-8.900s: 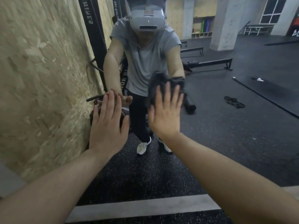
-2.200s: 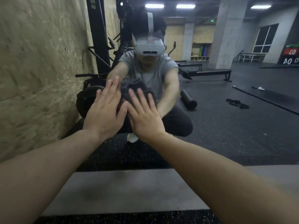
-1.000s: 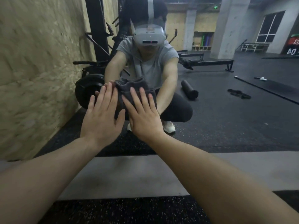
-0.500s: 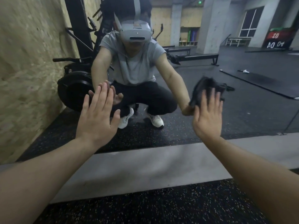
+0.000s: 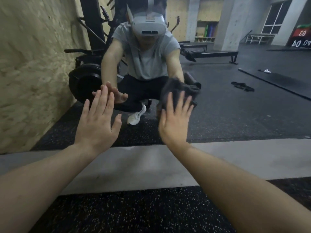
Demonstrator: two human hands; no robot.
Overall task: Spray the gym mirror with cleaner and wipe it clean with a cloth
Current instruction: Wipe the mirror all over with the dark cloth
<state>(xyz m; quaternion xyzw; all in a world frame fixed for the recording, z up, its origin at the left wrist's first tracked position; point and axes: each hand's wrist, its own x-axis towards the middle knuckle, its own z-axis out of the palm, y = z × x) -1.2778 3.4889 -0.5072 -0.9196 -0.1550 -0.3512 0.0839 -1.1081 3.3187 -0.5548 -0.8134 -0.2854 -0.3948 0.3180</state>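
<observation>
Mirror (image 5: 218, 115) fills the upper view, standing upright above a grey sill (image 5: 134, 165) that runs across the speckled black floor (image 5: 134, 212). It reflects a crouching person, a wood-chip wall (image 5: 33, 64) at left, a black weight plate (image 5: 87, 83) and a rowing machine (image 5: 210, 54) farther back.

Both forearms reach forward to the glass. Left hand (image 5: 98, 121) lies flat against the mirror, fingers (image 5: 101, 101) straight and slightly spread, thumb out to the side, holding nothing; its reflection meets it at the fingertips.

Right hand (image 5: 175, 121) presses the cloth (image 5: 180, 89) against the glass, well apart from the left hand. Its fingers are straight and fanned over the cloth's lower half, not curled round it. The cloth is dark grey and bunched, sandwiched between palm and mirror; its upper folds stick out above and to the right of the fingertips. It looks blurred.
</observation>
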